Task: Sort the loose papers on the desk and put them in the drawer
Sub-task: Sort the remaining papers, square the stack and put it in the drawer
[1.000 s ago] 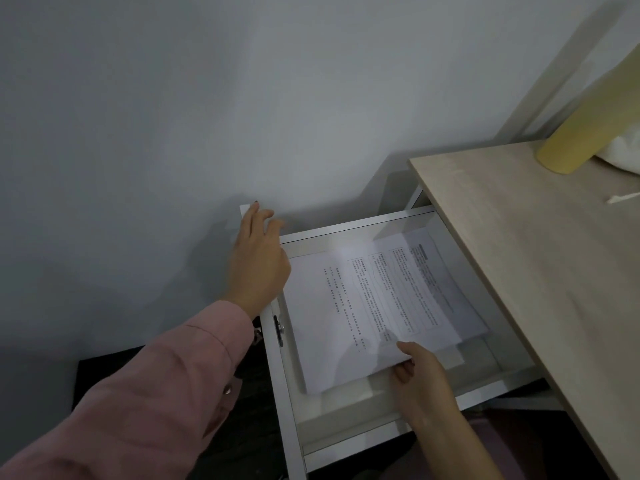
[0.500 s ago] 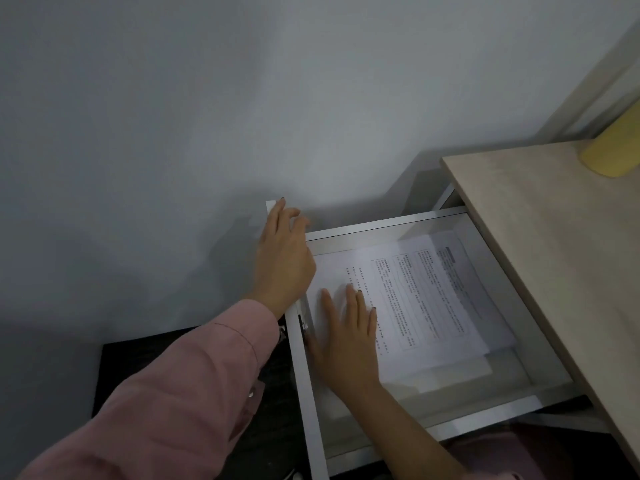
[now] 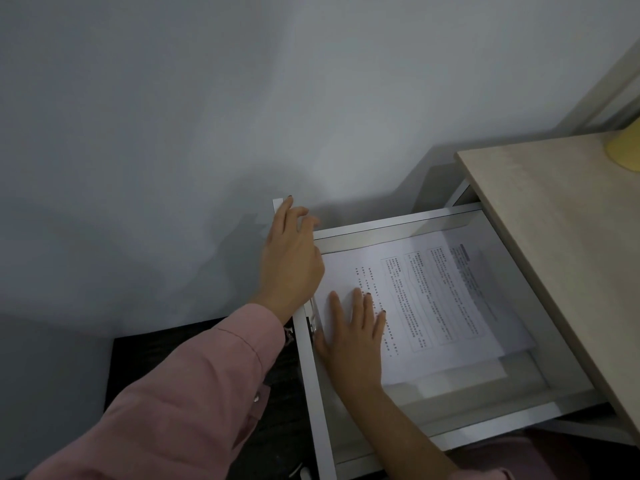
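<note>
Papers (image 3: 433,299) lie in the open drawer (image 3: 398,226), with your right grip (image 3: 353,337) flat on them.
The printed stack sits inside the white drawer, right of centre in the frame, partly under the edge of the pale wooden desk (image 3: 554,244). Your right grip rests palm down on the lower-left part of the top sheet, fingers straight and slightly spread, holding nothing. Your left grip (image 3: 291,261), coming out of a pink sleeve (image 3: 194,393), is at the drawer's upper-left corner, fingers loosely spread over the front panel's edge and clasping nothing. A yellow object (image 3: 625,150) stands on the desk at the frame's right edge.
</note>
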Motion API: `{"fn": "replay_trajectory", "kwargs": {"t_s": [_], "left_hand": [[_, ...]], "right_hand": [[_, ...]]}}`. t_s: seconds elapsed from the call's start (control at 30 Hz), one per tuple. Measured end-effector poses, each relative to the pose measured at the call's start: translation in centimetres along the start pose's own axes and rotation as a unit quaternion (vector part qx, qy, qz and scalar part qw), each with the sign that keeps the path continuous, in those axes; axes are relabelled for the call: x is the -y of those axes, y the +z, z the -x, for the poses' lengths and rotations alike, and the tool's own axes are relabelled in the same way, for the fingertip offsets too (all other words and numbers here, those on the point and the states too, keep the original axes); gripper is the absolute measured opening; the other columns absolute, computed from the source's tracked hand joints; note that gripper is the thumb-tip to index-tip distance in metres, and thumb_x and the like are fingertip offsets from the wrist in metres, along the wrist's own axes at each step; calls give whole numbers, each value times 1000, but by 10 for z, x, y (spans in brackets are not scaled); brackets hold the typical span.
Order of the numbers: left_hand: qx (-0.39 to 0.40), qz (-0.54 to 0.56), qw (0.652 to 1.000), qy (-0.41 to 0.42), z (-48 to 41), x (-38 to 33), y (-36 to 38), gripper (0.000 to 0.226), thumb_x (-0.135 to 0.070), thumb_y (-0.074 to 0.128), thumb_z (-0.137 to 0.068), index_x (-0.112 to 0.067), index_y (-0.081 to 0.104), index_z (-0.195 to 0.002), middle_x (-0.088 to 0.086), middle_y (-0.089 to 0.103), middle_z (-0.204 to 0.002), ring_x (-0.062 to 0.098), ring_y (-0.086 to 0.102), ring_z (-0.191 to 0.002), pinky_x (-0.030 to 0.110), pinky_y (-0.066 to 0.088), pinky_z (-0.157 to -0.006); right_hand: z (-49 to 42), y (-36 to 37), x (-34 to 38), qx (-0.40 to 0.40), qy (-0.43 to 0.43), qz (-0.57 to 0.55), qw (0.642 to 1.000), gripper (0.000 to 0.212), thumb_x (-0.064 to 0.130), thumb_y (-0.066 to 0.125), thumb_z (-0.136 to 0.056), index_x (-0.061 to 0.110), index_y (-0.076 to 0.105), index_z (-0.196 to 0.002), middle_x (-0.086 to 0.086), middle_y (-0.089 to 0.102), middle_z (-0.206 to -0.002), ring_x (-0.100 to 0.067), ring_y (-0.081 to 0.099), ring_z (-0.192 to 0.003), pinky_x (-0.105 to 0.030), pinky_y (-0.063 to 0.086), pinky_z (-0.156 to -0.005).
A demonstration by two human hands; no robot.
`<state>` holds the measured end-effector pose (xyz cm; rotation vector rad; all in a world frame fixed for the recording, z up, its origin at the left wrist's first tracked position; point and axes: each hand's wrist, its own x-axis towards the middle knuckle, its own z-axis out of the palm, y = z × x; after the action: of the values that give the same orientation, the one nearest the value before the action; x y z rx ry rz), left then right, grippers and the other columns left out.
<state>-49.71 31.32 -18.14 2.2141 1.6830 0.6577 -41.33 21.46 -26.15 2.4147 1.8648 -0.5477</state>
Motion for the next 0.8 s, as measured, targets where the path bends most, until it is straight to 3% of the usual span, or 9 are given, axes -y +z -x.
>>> {"fn": "replay_trajectory", "kwargs": {"t_s": [0.13, 0.23, 0.3, 0.43, 0.47, 0.53, 0.6, 0.7, 0.8], "left_hand": [[2, 1, 1000, -6, 0, -1, 0, 37, -1, 41, -88, -8, 50, -123, 8, 39, -141, 21, 8, -144, 29, 25, -112], [3, 1, 1000, -10, -1, -1, -1, 36, -2, 41, -89, -9, 50, -123, 7, 39, -141, 20, 8, -144, 29, 26, -112], [-2, 15, 1000, -14, 0, -2, -1, 36, -1, 41, -88, -8, 51, -122, 7, 38, -142, 19, 9, -144, 31, 29, -111], [-35, 71, 995, -58, 1, -6, -4, 45, -4, 45, -88, -11, 40, -132, 6, 19, -152, 20, 9, -143, 26, 34, -102], [-42, 93, 992, -78, 2, -7, -6, 52, -6, 46, -88, -12, 33, -138, 6, 13, -154, 20, 9, -143, 22, 29, -100], [-37, 155, 978, -135, 10, -11, -9, 65, -11, 47, -91, -12, 13, -146, 6, 3, -156, 18, 11, -142, 16, 19, -99], [-13, 252, 947, -200, 24, -14, -12, 66, -16, 47, -93, -14, 9, -146, 5, 15, -152, 15, 33, -130, 6, 22, -94], [40, 350, 904, -242, 52, -21, -14, 39, -19, 48, -93, -19, 37, -131, 0, 54, -113, 6, 55, -87, 2, 39, -55], [67, 364, 896, -247, 80, -28, -15, 18, -27, 51, -92, -26, 44, -109, -7, 56, -91, 5, 55, -79, 7, 41, -53]], "right_hand": [[2, 1, 1, -10, -4, -1, 1000, 58, 48, 26, -86, 19, 55, -127, -25, 53, -132, -42, 51, -122, -58, 34, -97], [1, -1, 0, 4, 1, -9, 1000, 65, 53, 9, -94, 21, 54, -129, -23, 53, -134, -40, 50, -124, -56, 32, -98], [1, 0, -1, 17, -6, -10, 1000, 61, 53, 15, -92, 21, 50, -130, -23, 53, -134, -40, 50, -124, -57, 34, -98], [4, -7, -3, 32, -8, -19, 999, 68, 59, 9, -92, 23, 52, -130, -21, 53, -134, -37, 52, -123, -50, 33, -100], [8, -17, -6, 19, -17, -36, 999, 69, 61, 10, -91, 23, 49, -133, -21, 48, -139, -36, 47, -128, -46, 29, -104], [14, -39, -19, -23, -47, -83, 995, 65, 59, 15, -91, 25, 28, -145, -14, 19, -156, -28, 18, -144, -35, 6, -112], [17, -65, -39, -47, -70, -166, 983, 55, 43, 33, -96, 26, 21, -147, -2, 4, -159, -20, 2, -146, -26, 2, -112], [28, -114, -77, -155, -108, -208, 960, 38, 19, 49, -94, 17, 48, -133, -6, 32, -150, -22, 30, -139, -24, 24, -107], [40, -155, -122, -243, -94, -198, 945, 31, 5, 53, -90, 9, 58, -120, -12, 47, -136, -22, 44, -126, -21, 29, -101]]}}
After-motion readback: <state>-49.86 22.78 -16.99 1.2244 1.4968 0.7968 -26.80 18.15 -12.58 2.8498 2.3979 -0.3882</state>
